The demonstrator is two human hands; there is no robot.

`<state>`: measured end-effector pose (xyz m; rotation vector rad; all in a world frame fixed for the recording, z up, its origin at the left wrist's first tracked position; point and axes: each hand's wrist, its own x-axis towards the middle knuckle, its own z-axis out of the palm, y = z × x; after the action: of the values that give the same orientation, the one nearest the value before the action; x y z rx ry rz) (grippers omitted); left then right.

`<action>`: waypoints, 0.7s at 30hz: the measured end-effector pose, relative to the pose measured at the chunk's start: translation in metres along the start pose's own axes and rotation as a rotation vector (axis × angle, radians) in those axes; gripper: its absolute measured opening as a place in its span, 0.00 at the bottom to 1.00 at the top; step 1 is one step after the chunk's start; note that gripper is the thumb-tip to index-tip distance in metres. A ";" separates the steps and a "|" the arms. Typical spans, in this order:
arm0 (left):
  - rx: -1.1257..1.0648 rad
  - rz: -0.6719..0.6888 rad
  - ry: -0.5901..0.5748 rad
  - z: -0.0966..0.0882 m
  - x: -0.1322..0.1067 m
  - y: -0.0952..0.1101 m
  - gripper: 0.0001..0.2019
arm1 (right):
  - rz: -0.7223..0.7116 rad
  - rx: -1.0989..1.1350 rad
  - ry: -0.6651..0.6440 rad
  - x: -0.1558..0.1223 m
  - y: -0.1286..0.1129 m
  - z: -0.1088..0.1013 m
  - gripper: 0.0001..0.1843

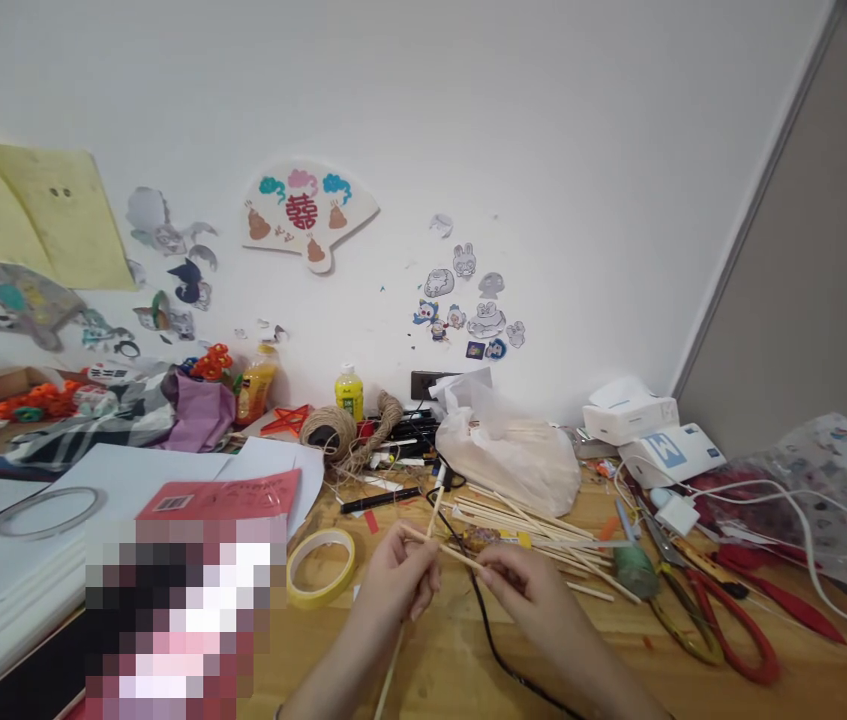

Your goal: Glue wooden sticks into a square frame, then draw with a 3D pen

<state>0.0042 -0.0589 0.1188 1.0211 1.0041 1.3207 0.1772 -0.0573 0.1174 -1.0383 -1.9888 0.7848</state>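
My left hand [397, 578] is closed in a pinch on a long thin wooden stick [432, 525] that runs from near the table's front edge up past my fingers. My right hand [524, 590] is also closed, pinching a second thin stick [453, 552] that crosses the first one just above my left fingers. Both hands hover over the wooden table [468, 660], a little in front of a loose pile of similar sticks [543, 530].
A roll of yellow tape [322, 567] lies left of my hands, a black cable [487, 630] runs between them. Red-handled scissors [730, 620], a white charger [678, 515], a plastic bag [513, 455], twine [329, 432] and white paper sheets [33, 560] crowd the table.
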 end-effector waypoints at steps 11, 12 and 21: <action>-0.010 0.062 -0.039 -0.006 0.005 -0.013 0.26 | -0.321 -0.302 0.212 -0.001 0.006 -0.018 0.11; -0.011 0.056 -0.044 -0.006 0.005 -0.013 0.26 | -0.335 -0.326 0.221 -0.001 0.007 -0.018 0.11; -0.018 0.025 -0.070 -0.001 -0.003 -0.002 0.24 | -0.484 -0.428 0.295 0.001 0.009 -0.022 0.10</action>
<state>0.0034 -0.0615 0.1170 1.0623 0.9276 1.3037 0.1985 -0.0481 0.1226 -0.7881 -2.0628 -0.0557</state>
